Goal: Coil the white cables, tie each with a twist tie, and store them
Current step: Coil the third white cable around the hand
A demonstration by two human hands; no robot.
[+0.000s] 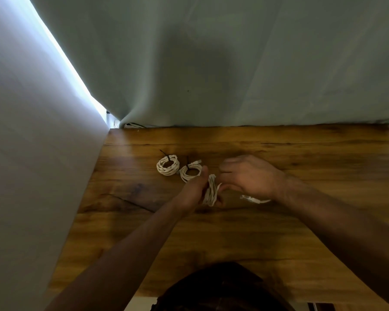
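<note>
L hand: left hand (194, 189), centre of frame, fingers and thumb curled round the half-wound white cable coil (211, 190), gripping it from the left side; forearm comes in from lower left.
Held coil: stands on edge, just above the tabletop, between both hands at frame centre.
R hand: right hand (249, 176), right of centre, fingers curled and motion-blurred; thumb touches the coil's right edge. Can't tell whether it actually pinches the cable.
Loose end: loose white cable end w/ clear-looking plug (254, 199) pokes out from under the R wrist and lies on the wood, right of the held coil.
Done coil 1: first tied round white cable coil (168, 167), flat on the table, left of centre, thin black tie (166, 156) round its top w/ the tail sticking up-left.
Done coil 2: second tied round white cable coil (191, 172), flat, just right of coil 1 and close to it, partly behind the L thumb; its own second black tie (187, 162) at the top.
Surface: brown grained wooden table (234, 232), fills the lower half of the frame.
Backdrop: grey-green fabric curtain (211, 63) across the top; pale plain wall (32, 153) down the left side, bright strip of light between them.
Bottom centre: dark shape at the frame edge, can't tell what.
</note>
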